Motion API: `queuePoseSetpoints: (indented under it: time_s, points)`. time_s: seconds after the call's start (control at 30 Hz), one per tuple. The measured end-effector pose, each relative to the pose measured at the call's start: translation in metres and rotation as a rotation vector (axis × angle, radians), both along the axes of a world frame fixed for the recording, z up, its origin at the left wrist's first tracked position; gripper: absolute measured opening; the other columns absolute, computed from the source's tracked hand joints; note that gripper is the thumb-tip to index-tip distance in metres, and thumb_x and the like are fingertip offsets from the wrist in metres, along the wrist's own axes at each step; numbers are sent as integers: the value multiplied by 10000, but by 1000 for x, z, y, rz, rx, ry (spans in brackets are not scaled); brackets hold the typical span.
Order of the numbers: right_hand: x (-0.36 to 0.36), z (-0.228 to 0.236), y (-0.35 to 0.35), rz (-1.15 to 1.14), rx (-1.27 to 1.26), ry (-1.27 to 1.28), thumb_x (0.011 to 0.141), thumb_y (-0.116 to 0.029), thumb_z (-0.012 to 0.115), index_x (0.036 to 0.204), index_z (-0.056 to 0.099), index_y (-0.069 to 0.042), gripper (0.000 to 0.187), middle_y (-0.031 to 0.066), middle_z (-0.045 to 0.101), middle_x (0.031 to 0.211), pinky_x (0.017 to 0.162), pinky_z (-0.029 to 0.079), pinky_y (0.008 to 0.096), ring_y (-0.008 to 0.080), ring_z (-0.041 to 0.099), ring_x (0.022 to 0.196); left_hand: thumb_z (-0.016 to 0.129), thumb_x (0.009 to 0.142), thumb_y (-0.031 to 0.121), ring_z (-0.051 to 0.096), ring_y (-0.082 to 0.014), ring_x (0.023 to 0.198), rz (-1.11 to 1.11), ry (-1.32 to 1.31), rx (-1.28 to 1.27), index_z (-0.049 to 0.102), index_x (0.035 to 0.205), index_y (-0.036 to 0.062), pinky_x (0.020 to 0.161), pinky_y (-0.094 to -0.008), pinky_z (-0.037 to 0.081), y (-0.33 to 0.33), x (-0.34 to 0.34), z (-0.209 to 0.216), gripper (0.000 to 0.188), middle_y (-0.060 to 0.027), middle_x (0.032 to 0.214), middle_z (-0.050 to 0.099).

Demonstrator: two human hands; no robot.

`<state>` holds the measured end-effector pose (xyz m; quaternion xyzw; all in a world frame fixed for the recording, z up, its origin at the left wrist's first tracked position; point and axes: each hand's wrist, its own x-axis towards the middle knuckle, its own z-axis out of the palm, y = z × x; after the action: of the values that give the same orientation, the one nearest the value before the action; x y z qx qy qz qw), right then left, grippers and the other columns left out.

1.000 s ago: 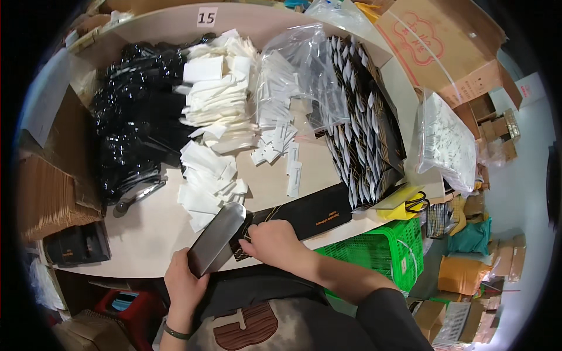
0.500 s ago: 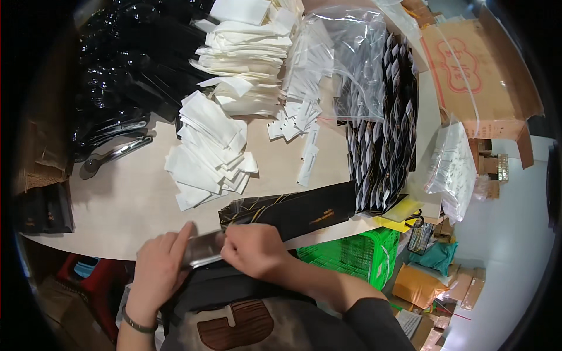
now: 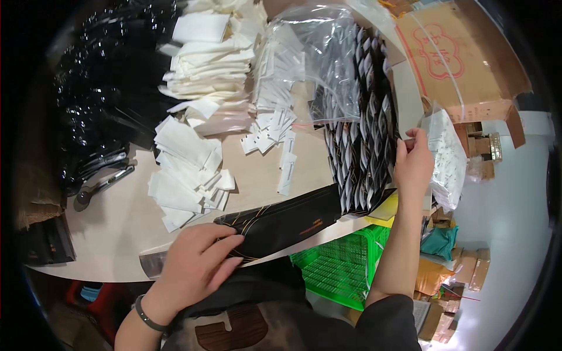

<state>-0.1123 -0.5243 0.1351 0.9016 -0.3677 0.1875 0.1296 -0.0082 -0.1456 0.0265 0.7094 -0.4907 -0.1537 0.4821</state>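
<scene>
My left hand is at the near edge of the table, its fingers spread. Its fingertips touch the left end of the flat black paper sleeves, which carry gold lines and lie in a small stack. Beside that hand, a greyish see-through flat piece lies at the table edge, partly covered by the hand. My right hand reaches to the right side of a dense row of filled black packets. Its thumb and fingers are curled together at the outer edge of a packet; the exact grip is partly hidden.
Folded white napkins lie mid-table, with taller piles behind. Small white packets and a clear bag lie nearby. Black plastic spoons heap at left. A green crate stands below the edge; a cardboard box is far right.
My right hand has moved from beside the left hand to the packet row at right. The greyish piece has left my hands for the table edge. My left hand now touches the sleeves.
</scene>
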Motion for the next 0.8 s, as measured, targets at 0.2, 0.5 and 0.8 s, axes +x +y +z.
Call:
queuePoseSetpoints:
  time_s: [0.2,0.5,0.8]
  points:
    - [-11,39,122,364,32,-251,845,-24,710,994,629,-18,170,97,688,849,673,516,309,244,666,726,646,977,369,650,-236,1029,-170,1125,-217,520,1300,24,912,-375,524,-64,-14,0,489,-109,1116,662]
    - [-12,50,215,1241,154,-473,693,-59,818,890,669,-10,251,178,687,955,654,578,378,310,694,793,557,984,445,670,-328,1022,-107,1827,-629,586,1176,48,875,-405,576,-86,36,91,442,-197,1094,657]
    - [25,43,232,1188,247,-678,743,-20,771,983,677,29,262,186,675,1028,700,572,356,308,688,831,594,949,550,689,-362,940,-20,1797,-761,587,1138,-46,845,-449,608,-36,67,88,625,-230,1050,672]
